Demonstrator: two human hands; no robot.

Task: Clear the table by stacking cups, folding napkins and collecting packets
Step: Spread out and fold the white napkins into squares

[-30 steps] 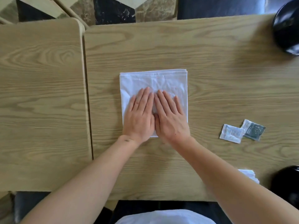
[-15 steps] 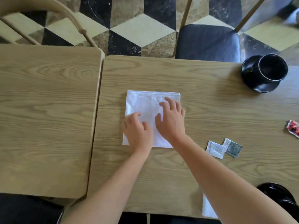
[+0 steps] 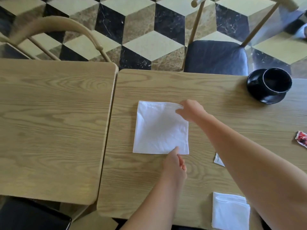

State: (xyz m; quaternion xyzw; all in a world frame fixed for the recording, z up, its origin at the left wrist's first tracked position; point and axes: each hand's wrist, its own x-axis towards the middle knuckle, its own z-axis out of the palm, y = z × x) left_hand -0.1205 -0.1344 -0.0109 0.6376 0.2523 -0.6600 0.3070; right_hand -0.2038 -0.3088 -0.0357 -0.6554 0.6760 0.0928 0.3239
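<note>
No writing can be read. The folded napkin (image 3: 160, 128) lies flat on the wood-grain bench (image 3: 216, 90); its far right corner is pinched by the right hand (image 3: 191, 110), its near edge touched by the left hand (image 3: 174, 165), fingers loosely curled. A cube-patterned floor (image 3: 141, 30) is seen beyond.

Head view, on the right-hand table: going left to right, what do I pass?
Napkin → right hand at its far right corner → black cup on its saucer → red packet at the frame edge.

White napkin (image 3: 160, 128) folded square, flat mid-counter. 2nd folded napkin (image 3: 230, 213) at near edge. Black cup (image 3: 277, 80) upright on saucer (image 3: 259, 95), far right. Red packet (image 3: 301, 138) right edge; white packet (image 3: 218, 160) partly hidden.
</note>
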